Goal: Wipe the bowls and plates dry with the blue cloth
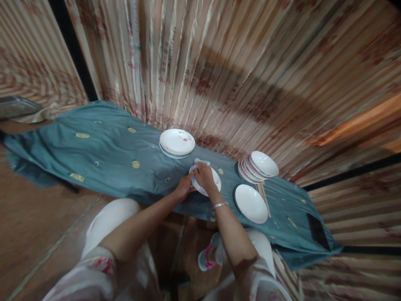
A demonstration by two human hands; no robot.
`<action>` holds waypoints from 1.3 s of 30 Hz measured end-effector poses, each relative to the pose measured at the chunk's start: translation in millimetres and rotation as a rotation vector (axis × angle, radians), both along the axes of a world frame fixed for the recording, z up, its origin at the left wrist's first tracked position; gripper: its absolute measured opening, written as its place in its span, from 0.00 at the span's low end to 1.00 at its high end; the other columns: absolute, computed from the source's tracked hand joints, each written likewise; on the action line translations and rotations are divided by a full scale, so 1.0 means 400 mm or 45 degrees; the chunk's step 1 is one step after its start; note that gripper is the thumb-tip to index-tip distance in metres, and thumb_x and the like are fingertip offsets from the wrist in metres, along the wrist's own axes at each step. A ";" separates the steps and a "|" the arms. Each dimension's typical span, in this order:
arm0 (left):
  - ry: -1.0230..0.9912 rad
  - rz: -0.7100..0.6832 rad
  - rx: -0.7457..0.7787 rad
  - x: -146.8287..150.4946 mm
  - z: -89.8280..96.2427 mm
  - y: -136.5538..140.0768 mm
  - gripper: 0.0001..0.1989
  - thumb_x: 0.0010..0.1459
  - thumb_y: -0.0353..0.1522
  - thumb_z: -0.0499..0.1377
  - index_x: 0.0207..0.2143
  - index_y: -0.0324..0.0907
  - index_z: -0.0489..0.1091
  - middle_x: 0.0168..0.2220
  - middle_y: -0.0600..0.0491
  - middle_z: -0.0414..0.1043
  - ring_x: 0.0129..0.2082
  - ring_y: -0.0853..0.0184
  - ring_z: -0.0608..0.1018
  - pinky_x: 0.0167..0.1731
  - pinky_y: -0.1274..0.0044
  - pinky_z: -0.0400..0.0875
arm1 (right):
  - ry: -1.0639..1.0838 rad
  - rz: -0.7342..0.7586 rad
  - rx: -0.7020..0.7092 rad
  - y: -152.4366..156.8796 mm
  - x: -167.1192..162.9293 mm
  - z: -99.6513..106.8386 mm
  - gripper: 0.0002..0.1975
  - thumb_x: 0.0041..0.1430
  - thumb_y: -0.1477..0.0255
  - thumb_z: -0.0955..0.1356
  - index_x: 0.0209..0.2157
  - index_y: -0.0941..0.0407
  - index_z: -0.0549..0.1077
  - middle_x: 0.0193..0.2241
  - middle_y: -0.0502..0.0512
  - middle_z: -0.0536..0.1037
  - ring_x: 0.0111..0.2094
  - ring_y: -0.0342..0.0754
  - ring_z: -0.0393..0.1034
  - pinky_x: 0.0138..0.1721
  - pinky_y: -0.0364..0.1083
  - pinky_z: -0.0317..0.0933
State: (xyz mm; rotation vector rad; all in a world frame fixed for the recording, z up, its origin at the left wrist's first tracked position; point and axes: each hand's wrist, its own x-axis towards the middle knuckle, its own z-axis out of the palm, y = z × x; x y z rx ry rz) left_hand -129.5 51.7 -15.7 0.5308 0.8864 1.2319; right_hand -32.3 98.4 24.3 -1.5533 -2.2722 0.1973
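Observation:
In the head view, a white plate (216, 178) is in front of me, tilted slightly over the teal tablecloth. My left hand (184, 187) grips its left edge, fingers closed and partly hidden below it. Over the plate, my right hand (204, 176) is closed on a pale bluish cloth (201, 161), which is pressed against the plate's upper left. Just beyond my hands sits a stack of white plates (177, 142) with a floral print on the top one. To the right, another white plate (251, 204) lies on its own, near a stack of bowls (265, 164).
A teal tablecloth (112, 154) covers the long table. Chopsticks (263, 198) lie beside the bowls, and a dark phone-like slab (318, 231) is at the right end. Patterned curtains (175, 62) hang close behind. Dark poles (75, 54) stand at the sides.

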 end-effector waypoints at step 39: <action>-0.004 -0.027 -0.021 0.001 0.009 -0.018 0.18 0.30 0.30 0.74 0.27 0.37 0.74 0.26 0.51 0.79 0.30 0.62 0.80 0.35 0.69 0.75 | 0.503 -0.655 0.023 -0.098 0.184 -0.148 0.28 0.64 0.67 0.54 0.60 0.64 0.66 0.57 0.69 0.72 0.58 0.56 0.67 0.58 0.56 0.59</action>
